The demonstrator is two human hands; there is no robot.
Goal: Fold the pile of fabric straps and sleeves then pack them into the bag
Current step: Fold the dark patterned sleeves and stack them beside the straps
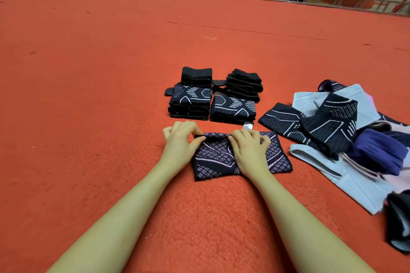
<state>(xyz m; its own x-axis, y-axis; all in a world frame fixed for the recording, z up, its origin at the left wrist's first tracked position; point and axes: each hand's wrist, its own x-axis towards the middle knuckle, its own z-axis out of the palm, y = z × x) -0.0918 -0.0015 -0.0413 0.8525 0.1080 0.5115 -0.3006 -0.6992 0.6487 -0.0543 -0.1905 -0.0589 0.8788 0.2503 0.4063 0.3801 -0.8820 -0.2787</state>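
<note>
Head view shows both hands on a dark patterned sleeve [224,162] lying on the red carpet [88,95]: the left hand [182,139] pinches its far left corner, the right hand [248,146] curls its fingers into the cloth. Folded stacks [213,97] sit just beyond; the unfolded pile [346,135] lies to the right.
</note>
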